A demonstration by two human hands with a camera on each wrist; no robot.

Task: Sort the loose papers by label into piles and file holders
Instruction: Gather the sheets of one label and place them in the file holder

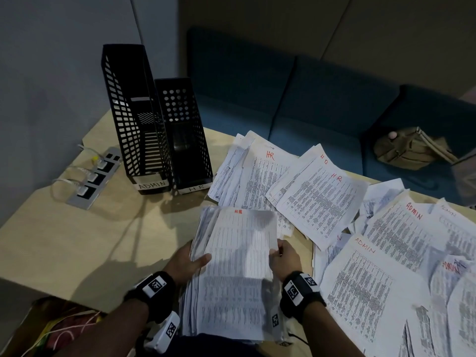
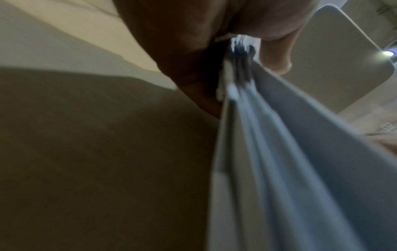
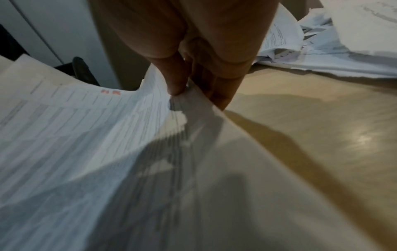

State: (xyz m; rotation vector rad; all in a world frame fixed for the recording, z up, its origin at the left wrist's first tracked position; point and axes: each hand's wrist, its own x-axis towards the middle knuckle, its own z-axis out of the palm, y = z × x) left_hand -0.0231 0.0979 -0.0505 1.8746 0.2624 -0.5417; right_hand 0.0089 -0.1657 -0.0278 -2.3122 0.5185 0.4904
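Note:
A thick stack of printed papers (image 1: 231, 274), marked HR in red at its top, is held above the near table edge. My left hand (image 1: 186, 262) grips its left edge, thumb on top and fingers underneath. My right hand (image 1: 283, 256) pinches its right edge between thumb and fingers (image 3: 176, 79). In the left wrist view the stack (image 2: 279, 152) shows edge-on and blurred. Two black file holders stand at the back left, labelled ADMIN (image 1: 131, 119) and HR (image 1: 185, 135). Loose HR sheets (image 1: 296, 189) and ADMIN sheets (image 1: 386, 266) lie spread to the right.
A power strip (image 1: 95, 179) with plugged cables lies left of the holders on the wooden table (image 1: 77, 240). A blue sofa (image 1: 309, 104) runs behind the table, with a khaki bag (image 1: 409, 148) on it. A bag with cords sits low at the left (image 1: 56, 328).

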